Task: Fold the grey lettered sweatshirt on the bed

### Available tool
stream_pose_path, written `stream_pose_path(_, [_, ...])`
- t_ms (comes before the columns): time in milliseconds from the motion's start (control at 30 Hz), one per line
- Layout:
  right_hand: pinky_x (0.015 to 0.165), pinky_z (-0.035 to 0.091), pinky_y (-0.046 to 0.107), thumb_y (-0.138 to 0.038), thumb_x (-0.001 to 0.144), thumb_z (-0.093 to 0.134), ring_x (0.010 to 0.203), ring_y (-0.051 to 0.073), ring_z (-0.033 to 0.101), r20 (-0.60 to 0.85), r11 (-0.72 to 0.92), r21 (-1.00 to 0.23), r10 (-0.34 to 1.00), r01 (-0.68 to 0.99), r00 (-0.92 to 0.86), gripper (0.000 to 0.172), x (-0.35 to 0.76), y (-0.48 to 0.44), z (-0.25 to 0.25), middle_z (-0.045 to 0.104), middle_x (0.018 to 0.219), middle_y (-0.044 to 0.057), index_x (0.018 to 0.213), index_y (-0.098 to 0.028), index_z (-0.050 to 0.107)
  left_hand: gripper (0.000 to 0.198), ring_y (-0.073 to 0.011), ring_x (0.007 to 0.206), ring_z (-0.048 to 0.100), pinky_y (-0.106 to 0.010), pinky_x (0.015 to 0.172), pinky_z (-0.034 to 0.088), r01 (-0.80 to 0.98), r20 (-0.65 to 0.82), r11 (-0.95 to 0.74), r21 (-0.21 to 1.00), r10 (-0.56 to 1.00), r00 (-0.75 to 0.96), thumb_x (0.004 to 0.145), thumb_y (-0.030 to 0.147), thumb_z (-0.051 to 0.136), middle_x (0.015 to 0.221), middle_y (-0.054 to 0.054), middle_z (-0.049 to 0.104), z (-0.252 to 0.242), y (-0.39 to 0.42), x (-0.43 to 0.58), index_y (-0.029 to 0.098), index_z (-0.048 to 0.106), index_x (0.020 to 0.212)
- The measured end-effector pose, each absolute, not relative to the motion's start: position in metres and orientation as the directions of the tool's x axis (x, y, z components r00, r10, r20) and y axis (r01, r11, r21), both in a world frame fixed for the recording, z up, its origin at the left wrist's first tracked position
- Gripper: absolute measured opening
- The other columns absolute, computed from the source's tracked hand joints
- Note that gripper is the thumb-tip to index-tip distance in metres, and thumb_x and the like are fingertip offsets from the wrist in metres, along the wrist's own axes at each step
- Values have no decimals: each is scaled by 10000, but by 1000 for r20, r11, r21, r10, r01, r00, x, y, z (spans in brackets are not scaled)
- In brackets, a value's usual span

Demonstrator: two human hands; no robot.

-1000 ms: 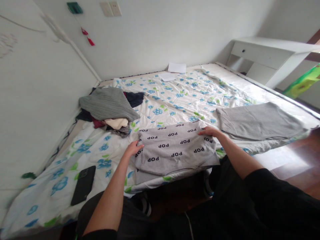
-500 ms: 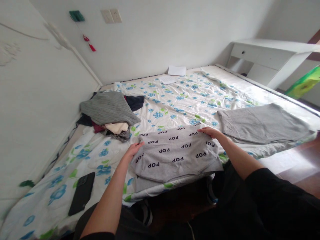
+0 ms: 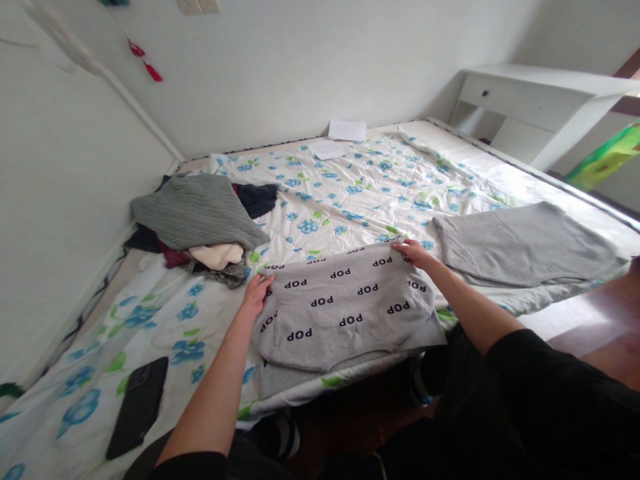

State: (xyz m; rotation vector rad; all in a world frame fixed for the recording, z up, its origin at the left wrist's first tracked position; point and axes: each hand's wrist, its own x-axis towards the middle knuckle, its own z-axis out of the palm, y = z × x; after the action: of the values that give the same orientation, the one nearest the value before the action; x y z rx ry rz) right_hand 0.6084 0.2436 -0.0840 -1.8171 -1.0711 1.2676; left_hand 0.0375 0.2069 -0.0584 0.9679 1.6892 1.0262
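A light grey garment (image 3: 333, 317) printed with black "POP" lettering lies folded over at the near edge of the bed, its lower edge reaching the mattress edge. My left hand (image 3: 259, 292) pinches its far left corner. The far right corner is gripped between the thumb and fingers of my right hand (image 3: 413, 253). Between both hands the garment's far edge is stretched fairly straight. To the right lies a flat, ribbed grey garment (image 3: 525, 243), apart from the printed one.
A heap of clothes (image 3: 200, 213) with a grey knit on top lies at the left against the wall. A black phone (image 3: 137, 407) rests near the front left. Papers (image 3: 347, 130) lie at the back, on the floral sheet (image 3: 310, 227). A white desk (image 3: 530, 100) stands behind right.
My view has shifted slightly. Both hands have moved a little away and apart with the garment's corners, and its far edge is drawn out wider. Both hands keep their hold.
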Motion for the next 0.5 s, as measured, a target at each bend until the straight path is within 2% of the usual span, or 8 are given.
stream_pose_path(100, [662,580,217,-372,988,847,731,157,707,-368,-454,-774,890,441,271,244,612,243,-91,792,843,33,1118,-167,822,593,-201,873,771,-293,813,618,165,-293,351,922,910,-295,720,507,959,950,-26,822,-59,202,33,221,685,1162])
stream_pose_path(167, [680,574,221,-398,985,842,731,158,720,-363,-455,-722,891,521,274,274,614,240,-92,811,861,43,1122,-161,839,644,-182,802,737,-266,749,571,192,-301,368,910,903,-307,697,499,978,903,-8,799,-54,196,27,213,690,1196])
stream_pose_path(233, [762,600,240,-411,981,842,818,185,778,-323,-421,-685,907,595,270,314,616,234,-90,850,947,69,1182,-170,853,672,-172,751,708,-254,699,535,258,-317,401,879,896,-311,685,496,988,884,-3,786,-47,186,19,198,691,1210])
stream_pose_path(333, [921,624,287,-446,959,873,1070,270,827,-260,-383,-579,923,720,283,361,620,218,-81,875,1103,117,1208,-185,864,708,-187,722,696,-261,646,512,377,-389,477,794,875,-288,669,522,999,847,0,770,-31,163,10,178,680,1200])
stream_pose_path(400, [929,642,332,-512,954,884,1124,326,823,-316,-410,-528,908,743,276,402,623,204,-73,870,1115,154,1166,-172,869,756,-224,757,730,-272,632,518,439,-456,531,725,847,-273,645,593,1014,832,-2,770,-19,143,8,181,671,1179])
stream_pose_path(500, [833,669,368,-595,949,887,1054,342,818,-477,-465,-539,856,702,201,468,628,177,-62,856,1087,184,1080,-147,852,832,-284,862,797,-301,662,581,485,-548,582,653,805,-227,564,700,1044,900,-32,813,-3,111,9,206,662,1113])
